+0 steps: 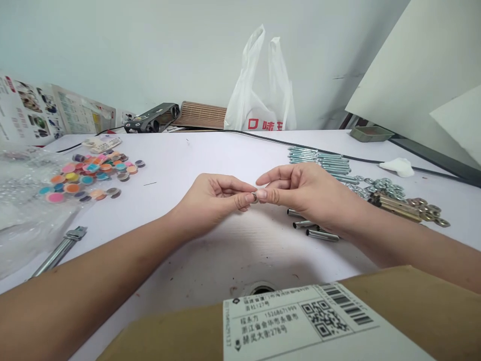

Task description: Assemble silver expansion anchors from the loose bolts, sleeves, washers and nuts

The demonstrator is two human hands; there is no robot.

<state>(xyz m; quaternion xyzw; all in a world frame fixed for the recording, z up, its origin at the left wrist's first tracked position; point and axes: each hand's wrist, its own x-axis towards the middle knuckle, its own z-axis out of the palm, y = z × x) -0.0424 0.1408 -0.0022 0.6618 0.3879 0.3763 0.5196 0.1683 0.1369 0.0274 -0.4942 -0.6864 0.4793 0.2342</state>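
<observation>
Over the middle of the white table, my left hand (212, 203) and my right hand (308, 188) meet fingertip to fingertip. Thumbs and forefingers pinch a small round metal piece (254, 197) between them. It looks like a nut or ring, but the fingertips cover most of it. Just below my right hand lie several short metal tubes (322, 235). Behind that hand are rows of long silver bolts (319, 159), with silver nuts and washers (387, 188) beside them. Brass-coloured sleeves (398, 208) and nuts (428, 209) lie beyond my right wrist.
Colourful round caps (88, 175) are heaped at the left by a clear plastic bag (30, 200). An assembled metal bolt (62, 250) lies near my left forearm. A labelled cardboard box (180, 333) fills the front. A white carrier bag (261, 90) and a black cable (285, 143) are at the back.
</observation>
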